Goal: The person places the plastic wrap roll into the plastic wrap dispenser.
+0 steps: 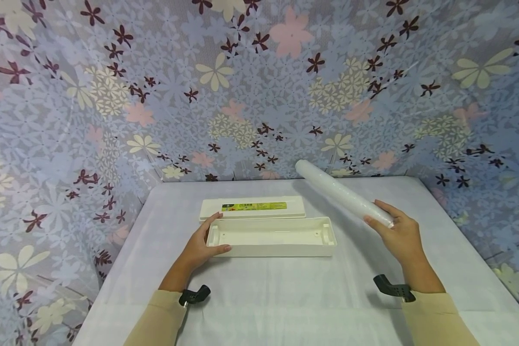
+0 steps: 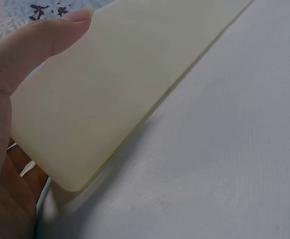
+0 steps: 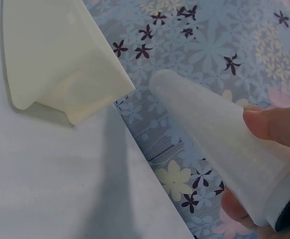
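Note:
A cream plastic box [image 1: 272,251] lies open side up on the table, with nothing visible inside. My left hand [image 1: 201,245] grips its left end, thumb on the front wall and fingers around behind. Up close in the left wrist view, the thumb presses the smooth wall of the box [image 2: 110,89]. To the right, my right hand [image 1: 400,235] holds a white roll of cling film [image 1: 337,190] by its near end. The roll slants up and away to the left above the table, casting a shadow. In the right wrist view, thumb and fingers wrap the roll [image 3: 215,134].
Directly behind the box lies its cream lid [image 1: 259,200], bearing a yellow-green label [image 1: 255,206]. A white cloth covers the table [image 1: 281,288]. Floral fabric [image 1: 259,96] hangs at the back and along both sides, close to the roll's far end.

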`<action>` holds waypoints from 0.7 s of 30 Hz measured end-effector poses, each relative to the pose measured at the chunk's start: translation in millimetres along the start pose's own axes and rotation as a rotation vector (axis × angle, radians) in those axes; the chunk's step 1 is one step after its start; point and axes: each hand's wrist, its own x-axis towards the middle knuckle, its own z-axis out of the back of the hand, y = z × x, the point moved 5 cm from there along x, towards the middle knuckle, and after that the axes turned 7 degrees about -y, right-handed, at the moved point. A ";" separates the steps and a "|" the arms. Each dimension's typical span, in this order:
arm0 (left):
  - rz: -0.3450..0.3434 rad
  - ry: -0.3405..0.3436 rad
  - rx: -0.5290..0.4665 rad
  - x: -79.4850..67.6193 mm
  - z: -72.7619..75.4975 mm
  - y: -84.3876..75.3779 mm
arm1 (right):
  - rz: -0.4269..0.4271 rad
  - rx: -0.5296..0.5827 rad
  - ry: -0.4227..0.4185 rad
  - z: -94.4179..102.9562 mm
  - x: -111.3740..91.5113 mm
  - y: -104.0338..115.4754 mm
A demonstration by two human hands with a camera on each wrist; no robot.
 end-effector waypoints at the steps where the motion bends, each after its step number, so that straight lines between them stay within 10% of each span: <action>1: 0.001 -0.001 -0.003 0.0 0.0 0.6 | 0.005 0.004 -0.002 0.2 -0.1 0.4; 21: -0.002 -0.018 0.022 0.0 -0.4 1.1 | 0.012 0.030 -0.007 -1.6 -2.4 11.6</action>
